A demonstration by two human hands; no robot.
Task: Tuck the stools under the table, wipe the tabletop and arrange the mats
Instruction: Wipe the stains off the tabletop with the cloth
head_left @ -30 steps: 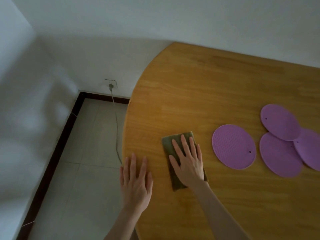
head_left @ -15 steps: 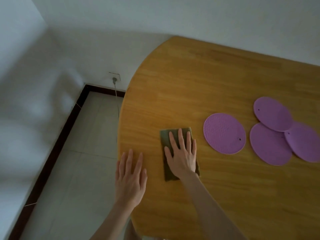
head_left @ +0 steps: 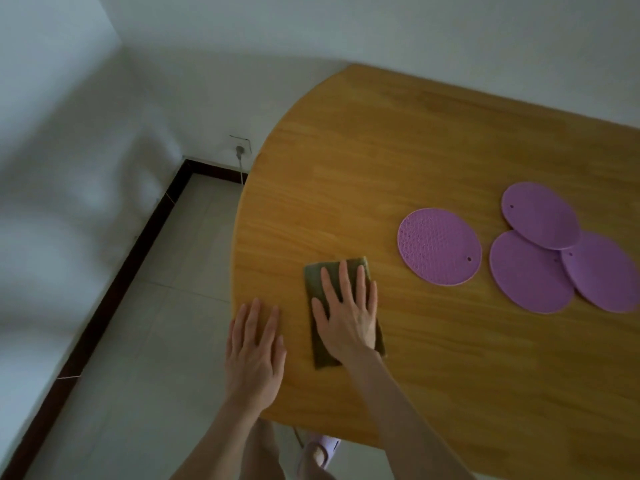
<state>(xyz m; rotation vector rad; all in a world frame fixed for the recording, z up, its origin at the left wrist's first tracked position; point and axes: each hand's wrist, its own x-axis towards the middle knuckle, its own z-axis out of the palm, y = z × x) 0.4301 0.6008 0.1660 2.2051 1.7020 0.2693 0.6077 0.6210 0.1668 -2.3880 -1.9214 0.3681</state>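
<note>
Flat hands, cloth pinned on the desk (head_left: 398,161).
My right hand (head_left: 348,318) presses the green cloth (head_left: 313,277) with straight fingers, hiding its middle. My left hand (head_left: 254,355) lies open at the desk's edge. Four purple mats (head_left: 439,246) lie right of the cloth, three overlapping, the outermost partly covered.

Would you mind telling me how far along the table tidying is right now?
Done: cannot confirm, as no stools are in view. In hand: wiping, with the right hand pressed flat on the green cloth near the left edge of the wooden table, while the left hand rests flat at that edge. Left: one purple mat lies apart and three overlapping mats sit beside it, not yet arranged.
</note>
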